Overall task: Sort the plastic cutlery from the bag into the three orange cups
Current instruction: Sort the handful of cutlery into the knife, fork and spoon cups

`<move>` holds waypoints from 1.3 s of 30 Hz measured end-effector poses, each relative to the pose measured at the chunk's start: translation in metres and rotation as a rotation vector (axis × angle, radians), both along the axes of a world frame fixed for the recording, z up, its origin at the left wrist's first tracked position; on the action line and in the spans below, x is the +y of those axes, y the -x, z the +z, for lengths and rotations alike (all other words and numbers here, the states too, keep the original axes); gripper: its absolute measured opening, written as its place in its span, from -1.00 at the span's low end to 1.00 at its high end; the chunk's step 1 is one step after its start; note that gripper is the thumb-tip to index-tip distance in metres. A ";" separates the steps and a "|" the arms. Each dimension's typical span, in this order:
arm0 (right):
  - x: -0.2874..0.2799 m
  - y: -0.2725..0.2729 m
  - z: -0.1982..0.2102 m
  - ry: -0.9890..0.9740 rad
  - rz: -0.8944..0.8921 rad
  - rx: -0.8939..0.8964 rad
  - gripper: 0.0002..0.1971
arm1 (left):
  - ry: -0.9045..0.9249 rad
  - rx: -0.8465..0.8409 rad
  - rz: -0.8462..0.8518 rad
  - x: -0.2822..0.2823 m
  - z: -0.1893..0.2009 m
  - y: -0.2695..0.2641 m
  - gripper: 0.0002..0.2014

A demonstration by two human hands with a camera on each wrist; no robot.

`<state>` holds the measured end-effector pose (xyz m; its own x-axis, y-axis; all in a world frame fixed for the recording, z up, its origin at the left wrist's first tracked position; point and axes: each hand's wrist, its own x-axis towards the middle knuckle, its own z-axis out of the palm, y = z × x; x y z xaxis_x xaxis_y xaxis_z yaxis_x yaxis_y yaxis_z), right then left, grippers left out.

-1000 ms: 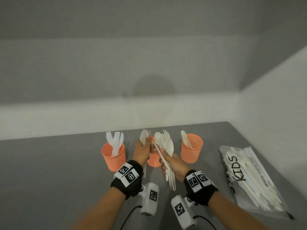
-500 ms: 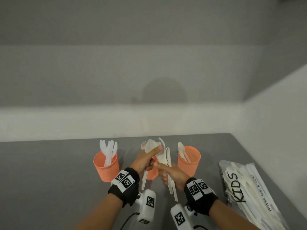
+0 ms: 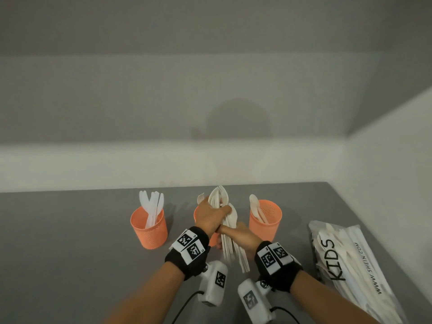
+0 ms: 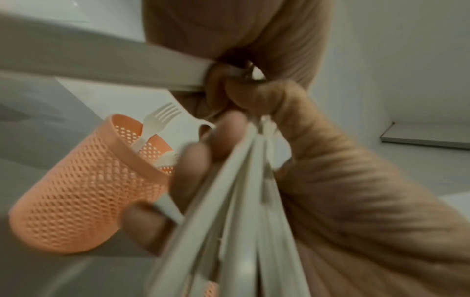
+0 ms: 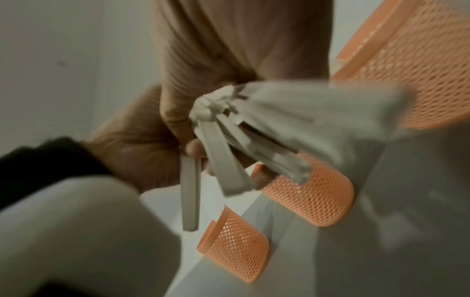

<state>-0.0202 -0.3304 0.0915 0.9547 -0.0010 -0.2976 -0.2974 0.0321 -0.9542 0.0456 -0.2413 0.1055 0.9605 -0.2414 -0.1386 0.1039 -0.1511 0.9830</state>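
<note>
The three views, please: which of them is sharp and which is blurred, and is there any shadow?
Head view: sharp, with a soft round shadow on the back wall; left cup and bag clear. Left wrist view: middle cup fairly clear, cutlery bundle smeared. Right wrist view: bundle ends heavily blurred, cups bent by the wide lens.

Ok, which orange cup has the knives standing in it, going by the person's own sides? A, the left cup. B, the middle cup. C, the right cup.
A: the head view shows knives upright in the left cup, while the middle cup holds a fork and the right cup holds spoons.
</note>
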 end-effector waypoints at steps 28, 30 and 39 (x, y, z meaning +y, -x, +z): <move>0.000 -0.001 0.003 -0.216 -0.207 -0.071 -0.73 | 0.195 0.044 -0.015 0.014 0.000 0.013 -0.74; 0.001 -0.003 0.000 -0.192 -0.217 -0.068 -0.70 | 0.187 0.039 -0.003 0.014 -0.001 0.013 -0.77; -0.002 -0.001 -0.004 -0.116 -0.257 -0.122 -0.82 | 0.191 0.022 0.257 0.028 -0.003 -0.005 -0.71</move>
<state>-0.0193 -0.3326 0.0873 0.9562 -0.2198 -0.1933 -0.1491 0.2025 -0.9679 0.0504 -0.2138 0.1021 0.9907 -0.0147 -0.1355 0.1362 0.0695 0.9882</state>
